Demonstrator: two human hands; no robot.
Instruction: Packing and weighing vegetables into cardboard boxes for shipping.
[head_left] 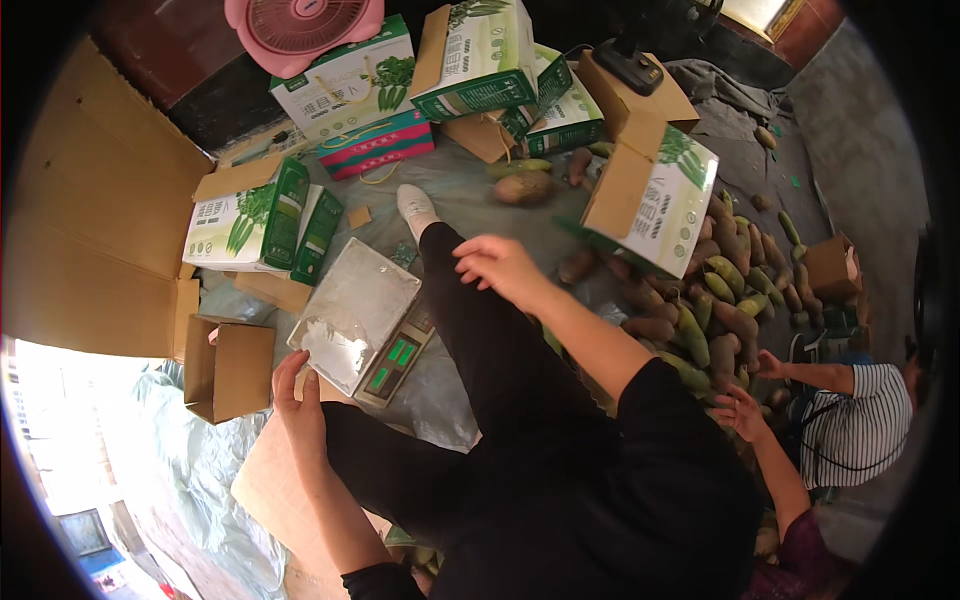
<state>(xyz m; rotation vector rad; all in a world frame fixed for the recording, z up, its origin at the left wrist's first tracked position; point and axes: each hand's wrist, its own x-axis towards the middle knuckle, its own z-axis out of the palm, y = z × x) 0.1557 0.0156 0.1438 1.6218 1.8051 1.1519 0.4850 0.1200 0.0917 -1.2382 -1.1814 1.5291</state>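
My left grip (298, 395) is open and empty; its fingertips are just beside the left corner of the scale (360, 300), but I cannot tell whether they touch it. The scale lies on the plastic sheet (440, 410), between my left knee and my right leg (480, 340), with its green display lit. My right grip (492, 268) is also empty, the fingers loosely bent, over this leg. Farther right there is a carton (655, 205), beside a heap of brown and green vegetables (735, 300).
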